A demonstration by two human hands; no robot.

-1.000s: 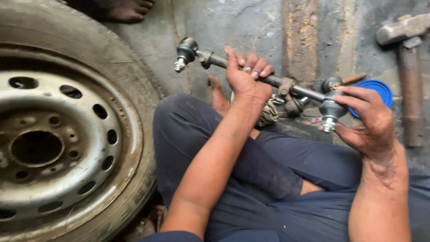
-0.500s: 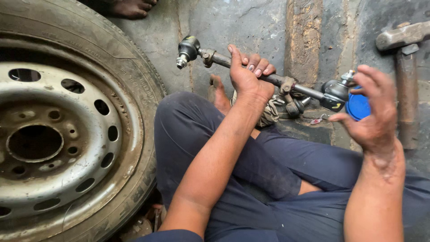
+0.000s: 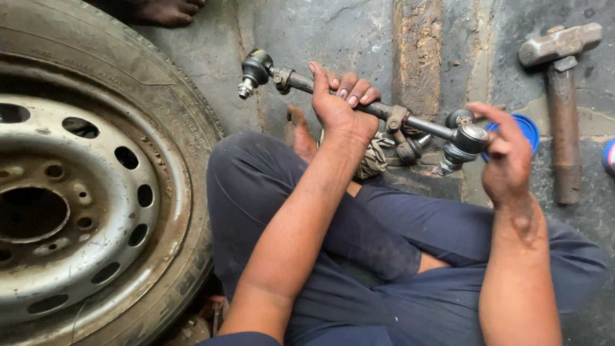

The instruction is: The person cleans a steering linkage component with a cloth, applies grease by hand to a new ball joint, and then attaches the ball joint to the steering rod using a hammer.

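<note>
A greasy steel steering rod [image 3: 378,110] with a ball joint at each end runs across my lap, above my crossed legs in dark blue trousers. My left hand [image 3: 339,102] is wrapped around the middle of the rod. The left ball joint [image 3: 255,69] points down near the tyre. My right hand [image 3: 506,157] has its fingers spread beside the right ball joint [image 3: 466,141], the fingertips touching its top, and it holds nothing.
A big wheel with a worn tyre [image 3: 160,109] and a grey steel rim [image 3: 77,192] lies at the left. A rusty hammer [image 3: 562,96] lies on the concrete floor at the right, with a blue lid [image 3: 528,128] next to it. Someone's bare foot [image 3: 166,9] shows at the top.
My right hand let go of the right ball joint's underside and rose beside it with fingers spread. The left hand kept its hold on the rod.
</note>
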